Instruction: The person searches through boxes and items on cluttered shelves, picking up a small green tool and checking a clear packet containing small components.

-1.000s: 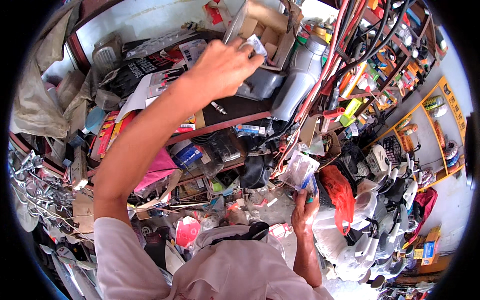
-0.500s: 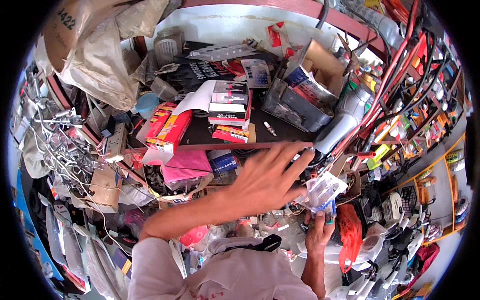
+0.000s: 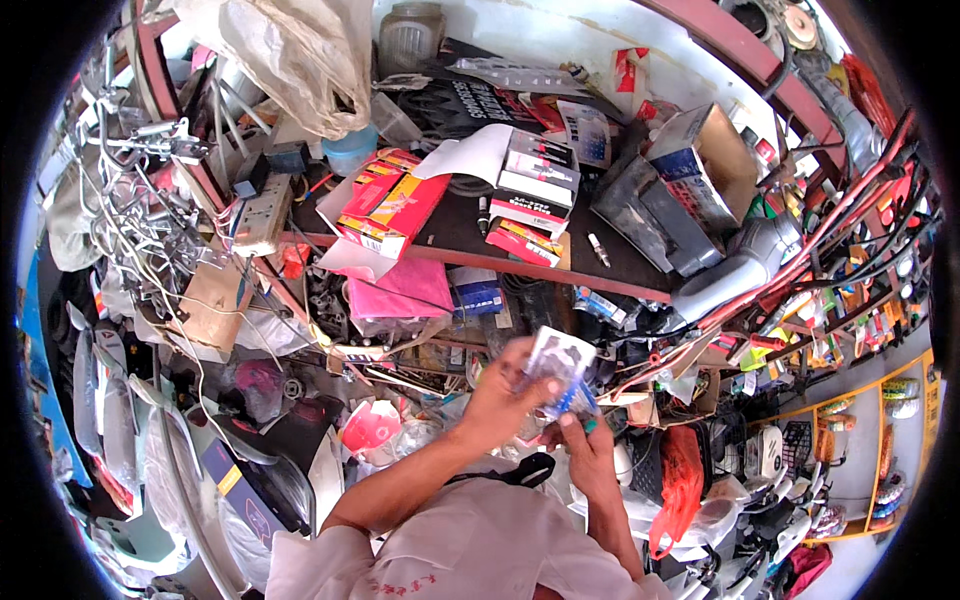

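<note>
A white-and-clear packet (image 3: 560,358) with grey shapes on its face and blue at its lower end is held up below the shelf's front edge. My left hand (image 3: 500,390) grips its left side, thumb across the front. The fingers of my right hand (image 3: 583,452) close on the blue lower end, where a small green bit also shows. Whatever lies inside the packet is too small to make out. On the shelf (image 3: 450,238) beyond my hands are a white-and-black spark plug box (image 3: 535,185), a red-and-yellow box (image 3: 388,205) and a loose spark plug (image 3: 598,250).
A dark bin (image 3: 655,215) and an opened carton (image 3: 715,165) stand at the shelf's right, beside a grey bottle (image 3: 745,265). Red and black cables (image 3: 850,215) run along the right. Pink cloth (image 3: 400,290) hangs below the shelf; a red bag (image 3: 680,490) hangs at lower right.
My left hand, spread and reaching over the right side, has come back and closed on the packet. My right hand has moved left with it. The whole view has shifted.
</note>
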Motion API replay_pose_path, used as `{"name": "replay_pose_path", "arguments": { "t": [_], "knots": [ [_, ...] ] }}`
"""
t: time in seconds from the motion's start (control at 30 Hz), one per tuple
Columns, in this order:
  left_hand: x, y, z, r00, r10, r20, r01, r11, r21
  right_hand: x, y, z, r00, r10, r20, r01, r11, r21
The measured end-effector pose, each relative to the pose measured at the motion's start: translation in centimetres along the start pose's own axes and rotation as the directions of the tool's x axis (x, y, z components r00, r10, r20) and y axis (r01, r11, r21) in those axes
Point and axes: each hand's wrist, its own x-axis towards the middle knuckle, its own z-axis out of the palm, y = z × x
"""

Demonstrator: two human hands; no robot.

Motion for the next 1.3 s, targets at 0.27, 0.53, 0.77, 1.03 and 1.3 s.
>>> {"name": "replay_pose_path", "arguments": {
  "t": [0.27, 0.53, 0.77, 1.03, 1.3],
  "knots": [
    [0.2, 1.0, -3.9, 0.975, -0.179, -0.13, 0.107, 0.896, -0.431, 1.4, -1.5, 1.3, 0.999, 0.021, -0.046, -0.015, 0.993, 0.119],
    [-0.3, 0.9, -5.2, 0.957, -0.227, -0.181, 0.131, 0.895, -0.427, 2.3, -2.9, 0.2, 0.994, 0.111, 0.014, -0.089, 0.717, 0.692],
    [-1.0, 0.0, -6.4, 0.927, -0.363, -0.1, 0.268, 0.823, -0.501, 2.0, -4.5, 0.2, 0.992, -0.009, -0.124, 0.071, 0.863, 0.5],
    [-0.8, 0.1, -5.4, 0.896, -0.443, -0.037, 0.377, 0.802, -0.463, 1.0, -3.2, -0.4, 0.972, 0.115, -0.207, 0.04, 0.781, 0.624],
    [-2.5, -3.8, -5.3, 0.811, -0.585, 0.031, 0.541, 0.729, -0.419, -2.8, -1.9, -3.6, 0.965, 0.175, -0.197, 0.142, 0.281, 0.949]
  ]
}}
